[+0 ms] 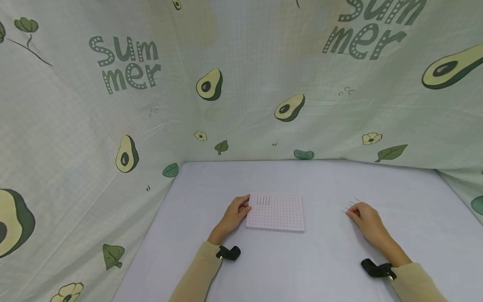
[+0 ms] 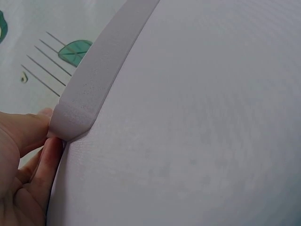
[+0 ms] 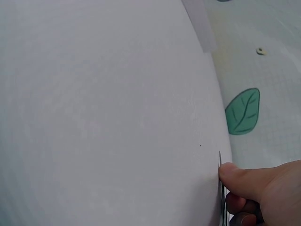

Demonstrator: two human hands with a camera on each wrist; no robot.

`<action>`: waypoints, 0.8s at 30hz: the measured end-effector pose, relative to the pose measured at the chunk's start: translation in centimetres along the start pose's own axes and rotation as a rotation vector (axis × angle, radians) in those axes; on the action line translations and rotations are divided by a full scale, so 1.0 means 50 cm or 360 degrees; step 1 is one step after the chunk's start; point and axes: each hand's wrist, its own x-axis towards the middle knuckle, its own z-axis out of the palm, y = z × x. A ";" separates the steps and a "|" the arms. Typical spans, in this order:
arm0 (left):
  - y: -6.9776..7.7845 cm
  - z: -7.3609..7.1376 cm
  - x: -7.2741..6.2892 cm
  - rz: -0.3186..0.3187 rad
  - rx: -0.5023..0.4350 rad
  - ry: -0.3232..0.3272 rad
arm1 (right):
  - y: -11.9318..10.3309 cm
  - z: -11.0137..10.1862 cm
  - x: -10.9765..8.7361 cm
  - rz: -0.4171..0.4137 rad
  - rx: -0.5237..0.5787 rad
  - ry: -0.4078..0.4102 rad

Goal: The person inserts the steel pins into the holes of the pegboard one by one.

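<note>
My left hand (image 1: 232, 214) grips the left edge of a pale pink pegboard (image 1: 281, 214), with thumb and fingers at its side. In the left wrist view, the thumb and a finger hold the corner of the board (image 2: 96, 70). Several thin metal pins (image 1: 263, 200) stand in a row in holes near its upper left. To the right, apart from the board, my right hand (image 1: 369, 223) pinches a thin metal pin (image 3: 219, 158) between thumb and fingers. More thin pins (image 1: 357, 200) show just beyond its fingertips. The curled fingers partly hide what they hold.
A white table (image 1: 324, 260) lies under everything. Behind and to the left hangs a pale cloth (image 1: 241, 126) printed with avocados and leaves. Black wrist cameras (image 1: 229, 253) are strapped over both beige sleeves (image 1: 416, 283).
</note>
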 end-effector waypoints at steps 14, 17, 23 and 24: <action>0.004 -0.003 0.003 -0.0027 0.0010 -0.0007 | -0.011 0.000 0.014 0.0005 0.0135 0.0101; 0.004 -0.002 0.002 -0.0041 0.0023 -0.0015 | -0.016 0.001 0.018 0.0052 0.0202 0.0120; 0.003 -0.001 0.003 -0.0027 0.0016 0.0000 | -0.026 0.004 0.025 0.0037 0.0342 0.0142; 0.002 -0.001 0.003 -0.0026 0.0016 0.0002 | -0.028 0.004 0.027 0.0023 0.0357 0.0138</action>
